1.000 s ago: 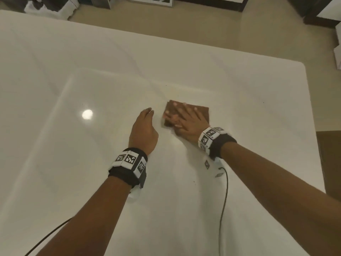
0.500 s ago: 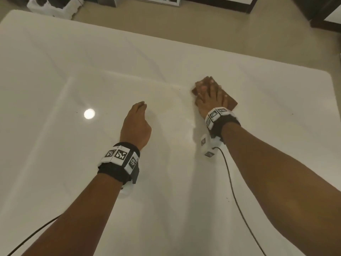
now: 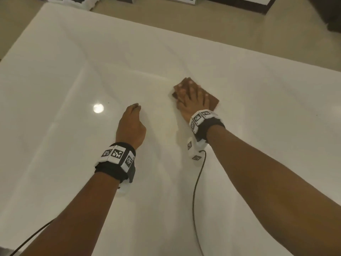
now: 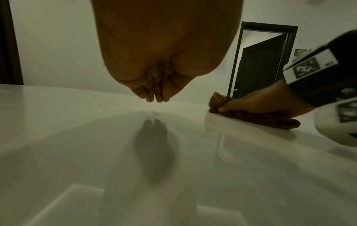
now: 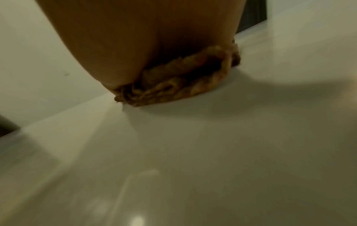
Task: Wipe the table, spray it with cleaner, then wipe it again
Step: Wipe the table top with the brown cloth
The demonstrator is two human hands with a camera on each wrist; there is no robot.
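A folded brown cloth point(image 3: 212, 101) lies on the glossy white table point(image 3: 258, 137) just right of centre. My right hand point(image 3: 192, 101) presses flat on it with the fingers spread and straight. The left wrist view shows the same cloth point(image 4: 253, 118) pinned under that hand point(image 4: 260, 104), and the right wrist view shows its bunched edge point(image 5: 183, 85) below the palm point(image 5: 135, 45). My left hand point(image 3: 132, 122) rests to the left of the cloth, holding nothing. Its fingers point(image 4: 154, 97) hang loosely curled, tips just above the tabletop.
A black cable point(image 3: 196, 191) trails from my right wrist across the table towards me. A ceiling light reflects as a bright spot point(image 3: 98, 108). Beige floor point(image 3: 239, 30) lies beyond the far edge. A dark open door point(image 4: 258, 68) stands behind.
My right hand slid the cloth away from me and to the right, then back a little to the left. The left hand has stayed where it was.
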